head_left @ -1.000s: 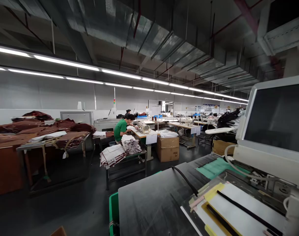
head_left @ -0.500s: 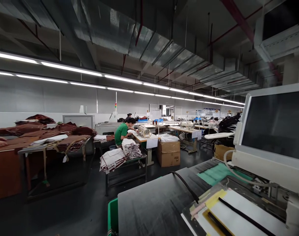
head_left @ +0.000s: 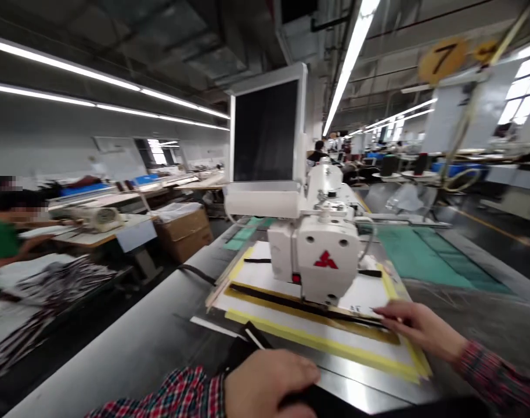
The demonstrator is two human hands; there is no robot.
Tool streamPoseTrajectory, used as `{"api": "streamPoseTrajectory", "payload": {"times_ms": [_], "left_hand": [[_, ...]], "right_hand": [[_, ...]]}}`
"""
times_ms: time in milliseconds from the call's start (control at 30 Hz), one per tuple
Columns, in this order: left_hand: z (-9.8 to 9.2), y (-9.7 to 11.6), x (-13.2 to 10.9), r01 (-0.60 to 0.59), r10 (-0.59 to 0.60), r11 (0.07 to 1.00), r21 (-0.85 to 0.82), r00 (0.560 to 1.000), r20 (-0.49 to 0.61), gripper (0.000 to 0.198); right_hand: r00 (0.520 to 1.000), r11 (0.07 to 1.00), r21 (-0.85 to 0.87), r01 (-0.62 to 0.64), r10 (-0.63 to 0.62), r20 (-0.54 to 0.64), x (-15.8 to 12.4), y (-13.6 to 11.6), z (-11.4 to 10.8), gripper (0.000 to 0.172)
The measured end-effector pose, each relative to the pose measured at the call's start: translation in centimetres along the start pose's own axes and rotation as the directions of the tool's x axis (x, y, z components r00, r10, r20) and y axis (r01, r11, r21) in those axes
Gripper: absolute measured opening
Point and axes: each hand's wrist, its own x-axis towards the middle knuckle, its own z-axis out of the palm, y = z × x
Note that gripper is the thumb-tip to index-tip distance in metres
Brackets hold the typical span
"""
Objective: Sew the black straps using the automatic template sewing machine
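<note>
Whereas the view half a second ago cuts it off at the lower right, the white template [head_left: 286,322] now lies near the centre, flat on the grey table [head_left: 129,342] and partly beneath the sewing machine head [head_left: 328,261]. A dark strip [head_left: 273,299] runs across the template, along an amber band. Both hands, absent from the earlier views, are now present. The right hand [head_left: 415,325] is at the right end of the strip, thumb and fingers close together; whether they grip anything cannot be determined. The left hand [head_left: 269,380] is in the foreground, fingers curled, at dark material [head_left: 334,402] near the front edge of the template; its grip cannot be confirmed because of blur. This change indicates that attention is on the machine station, with the right hand at the template itself. Behind the template, the screen [head_left: 265,130] is dark. Further out, a cardboard box [head_left: 184,232] stands to the left, and a co-worker in a green top [head_left: 1,249] is beside stacked pieces [head_left: 42,302].
</note>
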Motion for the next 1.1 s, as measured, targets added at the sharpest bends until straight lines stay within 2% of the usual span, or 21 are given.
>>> {"api": "streamPoseTrajectory", "payload": {"times_ms": [67,133,267,367,467,567,667,733,800,933,1033,1100], "left_hand": [[0.1,0.2,3.1,0.068,-0.067,0.998,0.017,0.994,-0.083,0.033],[1.1,0.6,6.1,0.095,-0.084,0.991,0.09,0.989,-0.124,0.032],[4.2,0.1,10.9,0.108,-0.072,0.952,0.286,0.988,-0.134,0.047],[5.7,-1.0,13.1,0.179,-0.141,0.903,0.391,0.982,-0.124,0.045],[6.1,-1.9,14.0,0.191,-0.145,0.865,0.463,0.98,-0.134,0.033],[6.0,-2.4,14.3,0.15,-0.098,0.841,0.519,0.987,-0.127,0.027],[5.8,-2.4,14.6,0.147,-0.107,0.816,0.559,0.989,-0.104,0.021],[5.5,-2.2,14.8,0.156,-0.124,0.814,0.559,0.988,-0.095,0.019],[5.4,-1.9,15.1,0.157,-0.125,0.825,0.543,0.988,-0.096,0.023],[5.8,-1.4,15.7,0.112,-0.078,0.889,0.444,0.992,-0.095,0.028],[6.7,-1.3,15.5,0.066,-0.024,0.941,0.332,0.991,-0.129,0.032],[7.2,-1.2,15.2,0.031,0.013,0.958,0.287,0.989,-0.15,0.042]], "right_hand": [[0.999,0.999,0.047,-0.023,0.021,0.041,0.5,0.7,0.0,0.034],[0.998,0.998,0.063,-0.021,0.017,0.065,1.5,0.8,0.2,0.031],[0.999,1.0,0.0,0.01,-0.01,0.039,2.0,0.5,0.5,0.026],[0.999,0.993,-0.112,0.042,-0.04,0.024,1.7,0.2,0.4,0.026],[0.998,0.993,-0.11,0.053,-0.05,0.029,1.5,0.6,0.1,0.025],[0.998,0.999,-0.012,0.03,-0.03,0.048,1.2,1.5,-0.3,0.023],[0.999,0.999,0.052,0.004,-0.006,0.047,0.7,2.1,-0.2,0.024],[0.999,0.999,-0.014,0.029,-0.029,0.029,0.3,1.8,0.1,0.026],[0.996,0.984,-0.155,0.089,-0.088,0.016,0.0,1.0,0.5,0.029],[0.976,0.887,-0.41,0.213,-0.211,0.052,-0.2,-0.2,1.4,0.021],[0.963,0.827,-0.497,0.262,-0.258,0.079,-0.3,-0.4,2.1,0.015],[0.962,0.822,-0.503,0.266,-0.264,0.077,-0.5,-0.4,2.3,0.016]]}}
